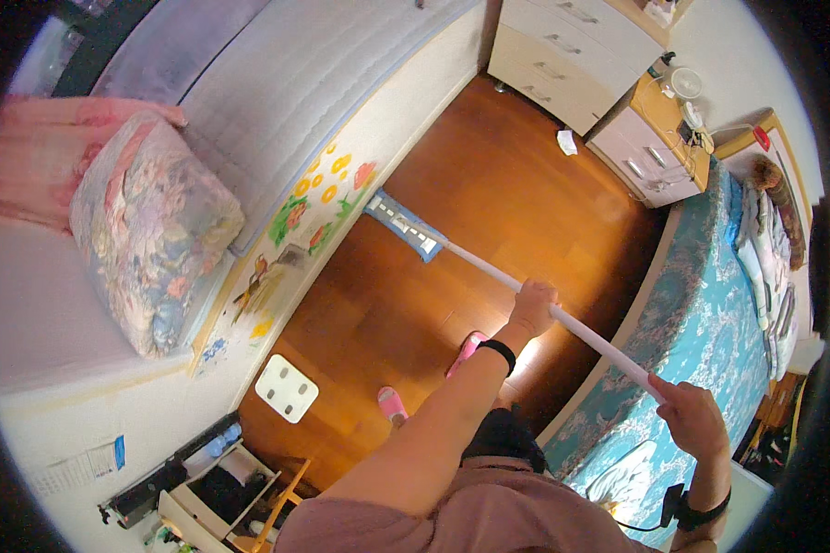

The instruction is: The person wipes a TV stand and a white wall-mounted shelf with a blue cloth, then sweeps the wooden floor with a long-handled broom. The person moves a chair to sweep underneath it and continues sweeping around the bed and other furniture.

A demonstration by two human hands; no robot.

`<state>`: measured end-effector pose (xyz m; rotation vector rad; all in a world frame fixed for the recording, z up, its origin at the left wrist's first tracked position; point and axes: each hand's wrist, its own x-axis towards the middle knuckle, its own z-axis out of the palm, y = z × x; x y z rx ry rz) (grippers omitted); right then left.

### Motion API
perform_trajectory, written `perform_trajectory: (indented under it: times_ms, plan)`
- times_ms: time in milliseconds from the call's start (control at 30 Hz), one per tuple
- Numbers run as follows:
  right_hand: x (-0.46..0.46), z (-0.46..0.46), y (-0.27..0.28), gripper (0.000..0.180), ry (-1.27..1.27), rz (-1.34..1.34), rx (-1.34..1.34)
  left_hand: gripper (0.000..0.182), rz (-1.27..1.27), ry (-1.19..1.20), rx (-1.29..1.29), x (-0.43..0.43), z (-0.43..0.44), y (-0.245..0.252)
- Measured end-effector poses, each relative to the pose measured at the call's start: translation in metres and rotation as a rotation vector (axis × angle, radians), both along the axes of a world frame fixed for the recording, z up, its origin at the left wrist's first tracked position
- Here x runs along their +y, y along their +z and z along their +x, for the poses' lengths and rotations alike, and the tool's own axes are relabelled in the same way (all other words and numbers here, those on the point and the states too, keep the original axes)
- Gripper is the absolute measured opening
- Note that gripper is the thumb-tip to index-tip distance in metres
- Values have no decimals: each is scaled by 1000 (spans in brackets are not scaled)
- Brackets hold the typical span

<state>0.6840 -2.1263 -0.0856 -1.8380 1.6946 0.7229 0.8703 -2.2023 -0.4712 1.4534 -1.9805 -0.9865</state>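
A flat mop with a white pole slants across the view in front of me. My left hand grips the pole near its middle. Around its upper end my right hand is closed, beside the bed. The mop's flat head has a blue pad and lies on the brown wood floor. One end of the head is at the foot of the painted wall, by the flower stickers. The pad's underside is hidden.
A white bathroom scale lies on the floor near the wall. My pink slippers are below me. A bed with a teal cover stands to the right. A drawer chest and a nightstand stand at the far end, with white paper nearby.
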Motion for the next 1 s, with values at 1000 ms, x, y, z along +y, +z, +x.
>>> perform_trajectory:
  times_ms: [1000]
  plan:
    - [-91,231,-189,60,-1685,341,-1137,14,-49,-662,-314,-278,168,-66]
